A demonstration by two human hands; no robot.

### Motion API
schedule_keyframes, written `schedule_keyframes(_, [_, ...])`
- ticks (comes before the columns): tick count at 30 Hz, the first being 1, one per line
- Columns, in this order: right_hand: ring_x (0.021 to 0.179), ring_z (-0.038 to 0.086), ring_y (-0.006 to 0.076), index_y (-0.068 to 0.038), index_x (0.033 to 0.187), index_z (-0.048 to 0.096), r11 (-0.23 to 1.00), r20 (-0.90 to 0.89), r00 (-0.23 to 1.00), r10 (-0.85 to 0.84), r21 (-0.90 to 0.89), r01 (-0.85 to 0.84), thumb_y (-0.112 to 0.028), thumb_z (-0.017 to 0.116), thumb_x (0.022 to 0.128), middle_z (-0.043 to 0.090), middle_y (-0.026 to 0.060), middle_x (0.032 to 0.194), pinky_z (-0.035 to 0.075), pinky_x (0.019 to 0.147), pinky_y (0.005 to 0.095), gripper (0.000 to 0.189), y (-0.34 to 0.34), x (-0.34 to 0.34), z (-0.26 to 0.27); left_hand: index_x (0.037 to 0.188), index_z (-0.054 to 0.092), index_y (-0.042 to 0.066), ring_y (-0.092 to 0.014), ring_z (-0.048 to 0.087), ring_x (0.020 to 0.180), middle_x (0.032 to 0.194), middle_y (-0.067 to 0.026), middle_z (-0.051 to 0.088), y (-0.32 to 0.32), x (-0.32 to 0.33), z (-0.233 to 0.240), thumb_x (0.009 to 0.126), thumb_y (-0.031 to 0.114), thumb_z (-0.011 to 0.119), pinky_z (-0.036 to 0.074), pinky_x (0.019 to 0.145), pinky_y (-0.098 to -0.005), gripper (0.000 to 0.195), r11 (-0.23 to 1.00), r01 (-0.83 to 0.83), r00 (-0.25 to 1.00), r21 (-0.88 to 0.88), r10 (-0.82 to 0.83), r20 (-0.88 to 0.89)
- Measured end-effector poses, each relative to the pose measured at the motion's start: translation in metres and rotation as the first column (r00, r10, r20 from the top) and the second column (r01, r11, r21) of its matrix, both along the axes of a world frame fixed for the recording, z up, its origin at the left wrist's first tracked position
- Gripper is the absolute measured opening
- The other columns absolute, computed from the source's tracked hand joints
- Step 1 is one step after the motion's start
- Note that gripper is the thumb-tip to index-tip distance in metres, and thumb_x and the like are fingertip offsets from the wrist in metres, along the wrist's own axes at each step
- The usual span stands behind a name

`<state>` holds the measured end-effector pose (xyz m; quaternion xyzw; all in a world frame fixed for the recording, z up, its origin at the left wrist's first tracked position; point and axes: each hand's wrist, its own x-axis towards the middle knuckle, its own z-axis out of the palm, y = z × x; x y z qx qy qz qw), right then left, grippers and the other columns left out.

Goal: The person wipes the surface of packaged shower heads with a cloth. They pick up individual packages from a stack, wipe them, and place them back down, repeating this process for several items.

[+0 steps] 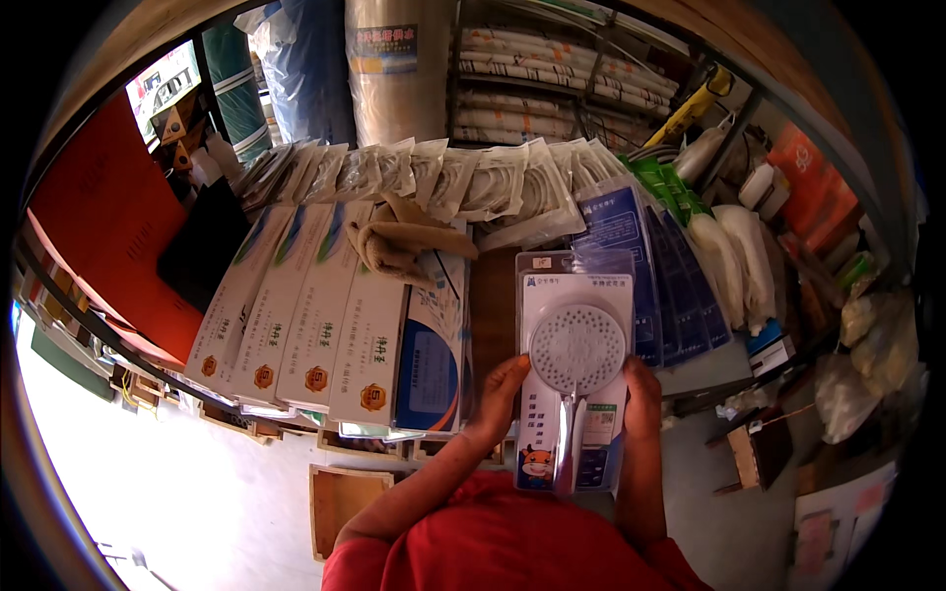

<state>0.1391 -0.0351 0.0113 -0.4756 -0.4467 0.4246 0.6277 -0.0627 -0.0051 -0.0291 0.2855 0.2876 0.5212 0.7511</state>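
A hand shower head (pixel 577 349) in a clear blister pack with a printed card lies between my two hands, close to my chest. My left hand (pixel 502 391) grips the pack's left edge, its thumb on the front. My right hand (pixel 642 399) holds the opposite edge. Beyond the pack, blue-backed packages (pixel 619 251) overlap on the table. To the left, long white boxes (pixel 303 318) lie side by side, with a blue and white box (pixel 429 354) next to them. A crumpled brown cloth (pixel 406 240) rests on top of the boxes.
Bagged coiled hoses (pixel 495 181) line the table's back. Large wrapped rolls (pixel 399 74) stand behind, beside a rack of wrapped lengths (pixel 547 70). An orange-red panel (pixel 111 221) is at left. A wooden drawer or box (pixel 347 502) and a small wooden stool (pixel 757 447) are below.
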Motion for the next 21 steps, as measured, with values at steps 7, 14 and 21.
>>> schedule_keyframes(7, [0.077,0.049,0.0092,0.001,0.09,0.058,0.999,0.017,0.999,-0.047,-0.018,0.047,-0.018,0.049,0.089,0.056,0.0017,0.084,0.04,0.07,0.0238,0.021,-0.002,-0.015,0.01,0.093,0.061,0.008,-0.003,0.051,0.072,0.081,0.0048,0.059,-0.003,0.001,0.003,0.092,0.032,0.05,0.042,0.063,-0.0195,0.027,0.995,-0.039,0.999,0.095,0.037,0.018])
schedule_keyframes(14, [0.079,0.05,0.0096,0.003,0.093,0.06,0.998,0.045,0.997,-0.068,-0.013,0.068,-0.02,0.05,0.09,0.058,0.0025,0.087,0.04,0.072,0.024,0.025,-0.005,-0.023,0.009,0.09,0.062,0.008,-0.002,0.048,0.071,0.079,0.0065,0.057,-0.003,0.002,-0.001,0.092,0.028,0.05,0.041,0.063,-0.0192,0.024,0.988,-0.102,0.994,0.114,0.106,-0.029])
schedule_keyframes(21, [0.079,0.05,0.0093,0.003,0.093,0.06,0.993,0.047,0.992,-0.118,-0.021,0.119,-0.021,0.052,0.089,0.058,0.0027,0.087,0.04,0.072,0.0229,0.026,-0.007,-0.022,0.002,0.089,0.062,0.008,-0.001,0.047,0.069,0.077,0.0069,0.056,-0.003,0.002,0.004,0.093,0.027,0.048,0.039,0.06,-0.0186,0.024,0.988,-0.127,0.991,0.09,0.131,-0.038])
